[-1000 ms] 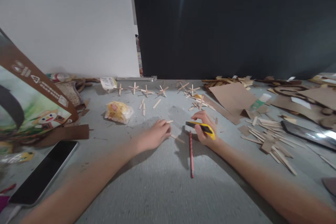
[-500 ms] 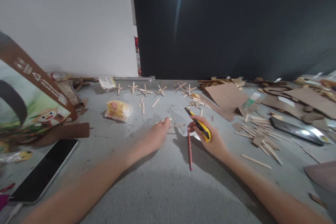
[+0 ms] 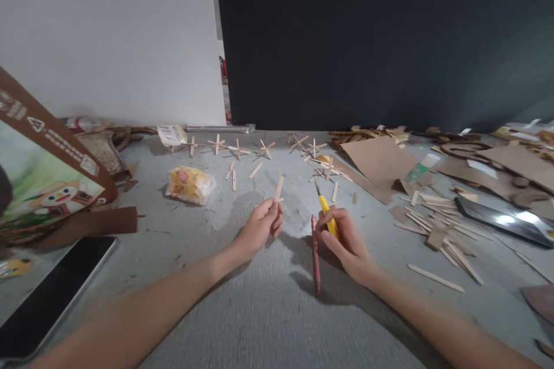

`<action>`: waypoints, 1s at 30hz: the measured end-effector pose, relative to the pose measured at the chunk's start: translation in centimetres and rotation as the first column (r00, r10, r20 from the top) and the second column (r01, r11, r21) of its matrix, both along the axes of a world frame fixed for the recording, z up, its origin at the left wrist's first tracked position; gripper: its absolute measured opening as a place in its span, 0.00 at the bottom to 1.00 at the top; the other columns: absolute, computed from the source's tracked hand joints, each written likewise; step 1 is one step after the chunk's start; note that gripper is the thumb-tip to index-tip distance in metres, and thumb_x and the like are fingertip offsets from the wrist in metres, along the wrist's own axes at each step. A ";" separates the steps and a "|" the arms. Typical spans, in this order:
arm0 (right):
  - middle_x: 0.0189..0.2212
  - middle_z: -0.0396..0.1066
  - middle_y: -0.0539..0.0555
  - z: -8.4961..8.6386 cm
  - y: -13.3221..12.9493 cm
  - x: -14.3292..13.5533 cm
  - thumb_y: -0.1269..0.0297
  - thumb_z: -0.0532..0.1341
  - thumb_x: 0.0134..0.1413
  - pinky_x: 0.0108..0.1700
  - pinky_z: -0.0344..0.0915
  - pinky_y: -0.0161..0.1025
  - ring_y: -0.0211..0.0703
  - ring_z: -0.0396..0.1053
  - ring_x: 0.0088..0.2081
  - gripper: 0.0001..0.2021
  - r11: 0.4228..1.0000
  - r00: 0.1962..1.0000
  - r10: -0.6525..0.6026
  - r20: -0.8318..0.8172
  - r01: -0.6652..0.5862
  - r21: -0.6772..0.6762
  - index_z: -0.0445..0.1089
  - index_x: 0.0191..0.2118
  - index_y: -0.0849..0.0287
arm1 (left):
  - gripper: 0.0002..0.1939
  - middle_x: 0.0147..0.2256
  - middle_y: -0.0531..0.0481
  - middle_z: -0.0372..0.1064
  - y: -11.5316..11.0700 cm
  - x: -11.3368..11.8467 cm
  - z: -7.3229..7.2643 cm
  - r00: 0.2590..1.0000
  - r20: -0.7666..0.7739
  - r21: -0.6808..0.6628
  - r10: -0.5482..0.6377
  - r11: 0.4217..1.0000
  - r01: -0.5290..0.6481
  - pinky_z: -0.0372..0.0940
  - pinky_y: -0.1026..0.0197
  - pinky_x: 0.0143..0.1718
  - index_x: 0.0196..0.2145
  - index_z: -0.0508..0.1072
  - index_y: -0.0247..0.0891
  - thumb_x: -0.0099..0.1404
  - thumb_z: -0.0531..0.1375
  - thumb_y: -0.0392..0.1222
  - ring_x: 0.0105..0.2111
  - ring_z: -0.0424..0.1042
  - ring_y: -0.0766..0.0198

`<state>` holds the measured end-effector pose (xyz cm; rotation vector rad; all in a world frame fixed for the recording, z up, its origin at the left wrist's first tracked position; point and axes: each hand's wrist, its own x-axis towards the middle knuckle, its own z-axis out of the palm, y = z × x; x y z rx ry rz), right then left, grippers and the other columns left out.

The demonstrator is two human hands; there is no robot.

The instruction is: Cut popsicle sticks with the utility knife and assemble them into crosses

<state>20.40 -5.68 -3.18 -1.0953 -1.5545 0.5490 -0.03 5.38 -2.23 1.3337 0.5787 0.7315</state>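
Note:
Between thumb and fingers, my left hand [image 3: 259, 225] pinches a wooden craft stick [image 3: 279, 187] that points up and away from me. A short light piece shows beside its lower end. My right hand [image 3: 346, 236] is closed round a yellow utility knife [image 3: 328, 216], its blade end pointing forward and up. Just left of that hand a red pencil [image 3: 315, 259] lies on the grey surface. Beyond both hands stands a row of small crossed-stick pieces [image 3: 265, 149], with a few loose short sticks [image 3: 255, 170] in front of them.
A yellow plastic-wrapped packet [image 3: 189, 184] lies at left, near a phone [image 3: 56, 294] and a printed bag [image 3: 47, 167]. On the right are piled craft sticks [image 3: 437, 230], cardboard [image 3: 376, 161], a glue stick [image 3: 422, 168] and a dark shiny device [image 3: 502, 220]. A black panel [image 3: 367, 40] rises behind.
My left hand has turned, bringing the craft stick upright from lying nearly flat. In my right hand the yellow knife has swung from leaning left to pointing more forward.

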 end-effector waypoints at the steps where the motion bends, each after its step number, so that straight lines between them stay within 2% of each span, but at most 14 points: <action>1: 0.38 0.66 0.51 -0.1 0.0 -0.1 0.56 0.59 0.72 0.39 0.68 0.39 0.41 0.67 0.35 0.07 0.999 0.999 -0.036 -0.008 0.036 -0.004 0.63 0.44 0.52 | 0.27 0.22 0.62 0.51 -0.2 0.0 0.1 1.000 -0.012 0.028 0.008 1.000 -0.008 0.51 0.64 0.25 0.35 0.61 0.41 0.69 0.56 0.70 0.20 0.55 0.70; 4: 0.36 0.67 0.50 -0.1 -0.2 -0.6 0.54 0.60 0.71 0.34 0.66 0.37 0.38 0.65 0.30 0.09 0.996 0.996 -0.039 -0.075 0.033 -0.089 0.59 0.45 0.51 | 0.25 0.21 0.61 0.52 -0.8 0.1 0.2 0.996 -0.058 0.126 0.064 0.990 -0.057 0.53 0.63 0.25 0.37 0.63 0.41 0.73 0.52 0.68 0.21 0.55 0.68; 8: 0.28 0.67 0.45 0.4 -0.9 -1.2 0.48 0.54 0.74 0.25 0.61 0.34 0.36 0.60 0.22 0.18 0.957 0.971 0.078 -0.228 -0.137 -0.255 0.56 0.60 0.50 | 0.21 0.22 0.60 0.55 -1.3 0.1 0.4 0.982 -0.126 0.263 0.140 0.959 -0.103 0.54 0.62 0.26 0.42 0.65 0.41 0.77 0.48 0.61 0.21 0.56 0.67; 11: 0.22 0.63 0.43 0.8 -1.3 -1.5 0.45 0.52 0.74 0.22 0.58 0.33 0.36 0.58 0.20 0.26 0.927 0.972 0.091 -0.218 -0.163 -0.338 0.57 0.67 0.54 | 0.18 0.22 0.61 0.57 -1.4 -0.1 0.5 0.975 -0.158 0.327 0.158 0.940 -0.099 0.55 0.62 0.27 0.49 0.65 0.40 0.78 0.47 0.56 0.21 0.56 0.66; 16: 0.22 0.63 0.44 0.9 -1.3 -1.7 0.45 0.52 0.73 0.21 0.59 0.33 0.34 0.58 0.19 0.32 0.914 0.987 0.073 -0.143 -0.124 -0.387 0.58 0.73 0.58 | 0.18 0.24 0.60 0.59 -1.5 -0.2 0.3 0.974 -0.178 0.369 0.144 0.927 -0.070 0.57 0.62 0.29 0.56 0.64 0.41 0.79 0.46 0.53 0.22 0.59 0.65; 23: 0.23 0.62 0.44 0.9 -1.3 -1.8 0.48 0.51 0.74 0.22 0.62 0.32 0.33 0.56 0.19 0.32 0.899 0.992 0.087 -0.089 -0.117 -0.422 0.56 0.76 0.58 | 0.19 0.24 0.58 0.63 -1.8 -0.4 0.3 0.960 -0.242 0.475 0.137 0.880 -0.006 0.59 0.60 0.32 0.59 0.64 0.38 0.80 0.44 0.50 0.25 0.64 0.63; 30: 0.25 0.63 0.45 0.9 -1.5 -2.0 0.50 0.50 0.74 0.23 0.64 0.32 0.32 0.59 0.18 0.31 0.894 0.994 0.080 -0.077 -0.106 -0.435 0.56 0.76 0.56 | 0.22 0.25 0.56 0.65 -2.0 -0.5 0.1 0.929 -0.319 0.476 0.189 0.879 -0.015 0.59 0.60 0.31 0.63 0.63 0.37 0.80 0.45 0.49 0.25 0.67 0.62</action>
